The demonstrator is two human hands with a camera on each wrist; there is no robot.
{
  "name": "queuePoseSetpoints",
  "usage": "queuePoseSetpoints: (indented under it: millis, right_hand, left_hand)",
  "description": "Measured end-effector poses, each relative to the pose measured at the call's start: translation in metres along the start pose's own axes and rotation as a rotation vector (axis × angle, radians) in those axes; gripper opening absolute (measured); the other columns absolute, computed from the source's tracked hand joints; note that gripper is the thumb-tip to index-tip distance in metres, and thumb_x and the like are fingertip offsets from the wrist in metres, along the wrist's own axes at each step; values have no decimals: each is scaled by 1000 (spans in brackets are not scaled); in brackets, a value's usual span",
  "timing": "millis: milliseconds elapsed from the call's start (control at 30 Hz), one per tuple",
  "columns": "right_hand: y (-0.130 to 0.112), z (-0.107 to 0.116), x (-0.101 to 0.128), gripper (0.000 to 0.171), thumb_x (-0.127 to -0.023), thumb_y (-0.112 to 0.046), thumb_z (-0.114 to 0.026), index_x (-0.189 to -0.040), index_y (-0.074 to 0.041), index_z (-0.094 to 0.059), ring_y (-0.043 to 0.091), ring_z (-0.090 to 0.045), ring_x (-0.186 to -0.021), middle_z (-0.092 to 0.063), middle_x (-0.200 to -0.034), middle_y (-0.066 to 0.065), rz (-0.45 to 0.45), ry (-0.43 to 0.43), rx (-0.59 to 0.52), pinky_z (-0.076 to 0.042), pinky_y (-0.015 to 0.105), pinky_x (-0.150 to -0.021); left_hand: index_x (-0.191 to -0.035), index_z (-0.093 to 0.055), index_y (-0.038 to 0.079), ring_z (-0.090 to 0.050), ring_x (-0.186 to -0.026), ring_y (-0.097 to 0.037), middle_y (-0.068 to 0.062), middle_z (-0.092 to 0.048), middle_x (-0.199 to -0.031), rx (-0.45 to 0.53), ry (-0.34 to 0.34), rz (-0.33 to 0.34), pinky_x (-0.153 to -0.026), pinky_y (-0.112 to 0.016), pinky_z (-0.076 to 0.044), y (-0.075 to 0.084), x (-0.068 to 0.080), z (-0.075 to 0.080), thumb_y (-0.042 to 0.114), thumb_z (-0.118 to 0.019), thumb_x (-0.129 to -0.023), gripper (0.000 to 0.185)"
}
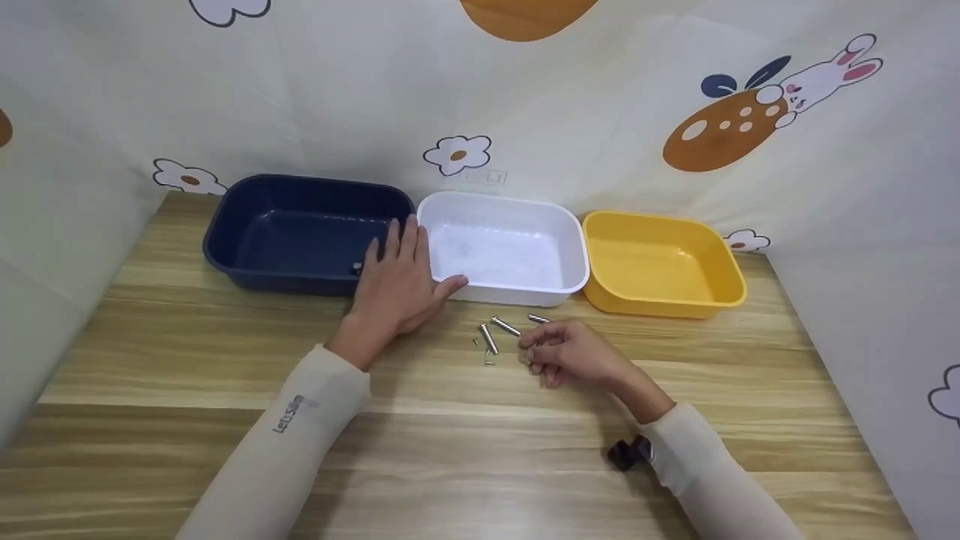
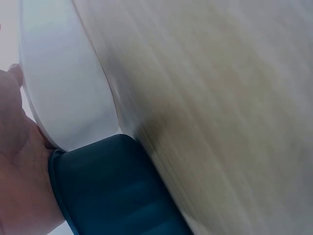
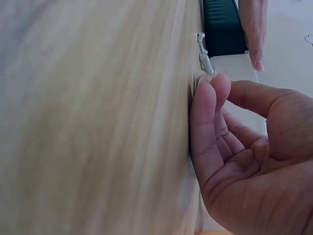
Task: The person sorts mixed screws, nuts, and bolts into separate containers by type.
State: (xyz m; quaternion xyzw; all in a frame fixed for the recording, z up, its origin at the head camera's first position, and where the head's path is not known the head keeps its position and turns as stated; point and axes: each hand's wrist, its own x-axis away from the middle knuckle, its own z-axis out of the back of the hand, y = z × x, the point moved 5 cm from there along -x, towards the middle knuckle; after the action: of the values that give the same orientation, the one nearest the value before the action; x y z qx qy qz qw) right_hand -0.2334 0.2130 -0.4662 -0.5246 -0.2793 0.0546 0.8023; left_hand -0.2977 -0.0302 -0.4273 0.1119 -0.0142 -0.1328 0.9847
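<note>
My left hand lies with straight fingers over the adjoining rims of a navy bin and a white bin. In the left wrist view its palm is against the rims. My right hand is low over the wooden table, its thumb and fingertips pinching a small metal piece that they mostly hide. Beside these fingertips lie metal bolts: one bolt stands nearly lengthwise, a second bolt slants, and a third bolt is partly in view. Tiny screws lie to their left.
A yellow bin stands right of the white bin, in one row along the back. Printed cloth rises behind and at both sides. A small dark object shows at the navy bin's front rim. A black device is at the right wrist.
</note>
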Motion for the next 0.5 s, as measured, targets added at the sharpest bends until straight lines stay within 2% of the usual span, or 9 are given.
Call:
queuePoseSetpoints:
  millis: [233,500]
  right_hand:
    - [0,0,-1,20,-95,-7,-56,-101,7,-69,12,-64,-56,-68,-73,7,-41,33,28,-57,28,-54]
    - [1,-1,-3,18,-94,-5,-59,-100,10,-68,11,-64,-56,-68,-71,6,-67,45,6,-57,27,-55]
  left_hand:
    - [-154,-10,-2,-3,-149,-38,-18,-2,-163,2,8,3,-118,-58,-13,0,0,0,82,-19,-86,109]
    - [-154,-10,-2,-3,-149,-38,-18,-2,-163,-2,8,0,-118,-58,-13,1,0,0,83,-16,-85,110]
